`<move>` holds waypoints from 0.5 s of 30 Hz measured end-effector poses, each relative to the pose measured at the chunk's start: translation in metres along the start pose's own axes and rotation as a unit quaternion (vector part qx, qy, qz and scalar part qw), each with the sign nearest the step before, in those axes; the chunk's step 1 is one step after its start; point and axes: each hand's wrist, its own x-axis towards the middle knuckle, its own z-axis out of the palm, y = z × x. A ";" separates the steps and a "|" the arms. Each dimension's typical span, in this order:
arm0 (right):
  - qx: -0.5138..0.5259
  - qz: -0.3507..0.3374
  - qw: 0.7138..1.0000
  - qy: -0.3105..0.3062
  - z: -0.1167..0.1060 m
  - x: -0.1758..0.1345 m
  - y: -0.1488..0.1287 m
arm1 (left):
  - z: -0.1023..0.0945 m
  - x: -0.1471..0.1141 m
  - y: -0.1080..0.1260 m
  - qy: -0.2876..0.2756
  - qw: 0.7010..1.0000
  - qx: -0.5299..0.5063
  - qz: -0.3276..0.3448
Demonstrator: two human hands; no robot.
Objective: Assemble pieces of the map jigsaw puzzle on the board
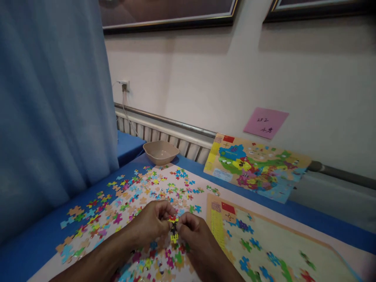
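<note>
Handwritten "252" on a pink note

The pink note [266, 123] on the wall [188, 86] carries two lines in dark handwriting: the upper appears to read "252"; the lower is two Chinese characters, the first looking like 小, the second unclear. Below it, the map sheet [261, 184] has a red flag [228, 139] printed in its upper left corner, with a compass sign [226, 145] under it. Its pale blue text box [222, 174] is too small to read. The puzzle board [255, 221] bears a matching red flag and compass sign; print on its yellow strip [217, 231] is illegible.
</note>
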 end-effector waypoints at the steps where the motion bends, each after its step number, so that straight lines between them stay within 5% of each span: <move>1: -0.003 -0.002 1.000 -0.001 0.000 0.000 0.000 | 0.000 0.000 -0.001 -0.002 1.000 -0.001 -0.005; 11: -0.023 0.008 0.999 0.032 0.002 0.007 0.003 | 0.001 0.007 -0.012 0.003 1.000 -0.020 0.020; 15: -0.043 0.009 0.996 0.074 -0.019 0.014 -0.012 | 0.001 0.005 -0.007 0.047 0.999 -0.023 0.016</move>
